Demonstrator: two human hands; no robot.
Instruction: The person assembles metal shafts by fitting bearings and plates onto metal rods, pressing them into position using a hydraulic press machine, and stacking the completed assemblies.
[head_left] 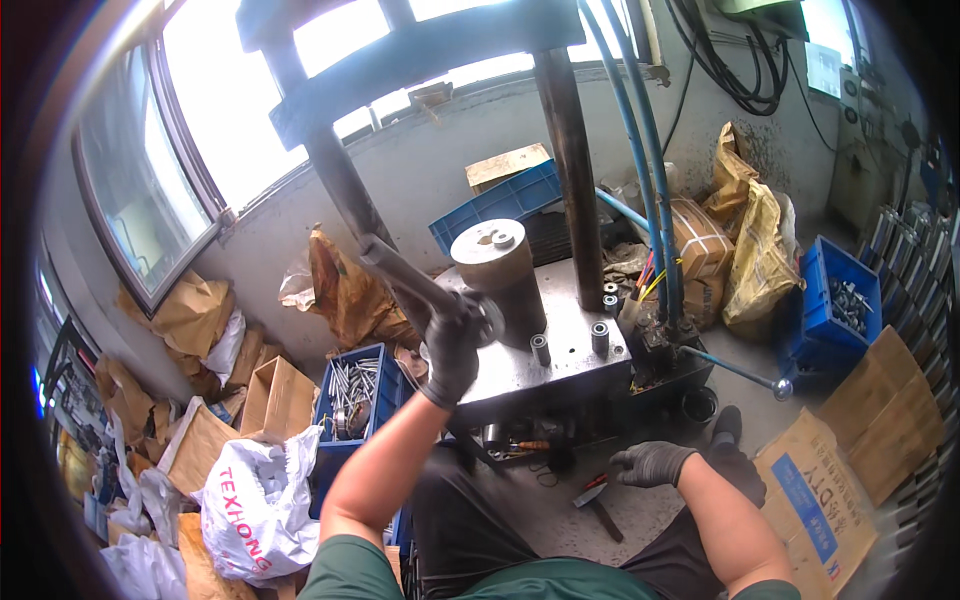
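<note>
My left hand [452, 355], in a dark glove, is closed around a thick grey metal rod [405, 272], raised and tilted over the press's left side. A round metal ring or disc [489, 320] shows beside that hand; whether it is part of the rod I cannot tell. Behind it, a broad steel cylinder [497, 275] stands on the press's steel bed [500, 375], with a small ring [502, 241] on top. Two short metal sleeves [540, 349] [599, 337] stand at the bed's front right. My right hand [652, 464], also gloved, hovers near my knee, empty, its fingers loosely extended.
Steel posts [570, 180] rise from the bed. A hammer-like tool [606, 520] and a red-handled tool [591, 490] lie on the floor. Left stands a blue crate [378, 400] of metal pins; right, a blue bin [835, 320] of metal parts and a lever [735, 370] with a ball end.
</note>
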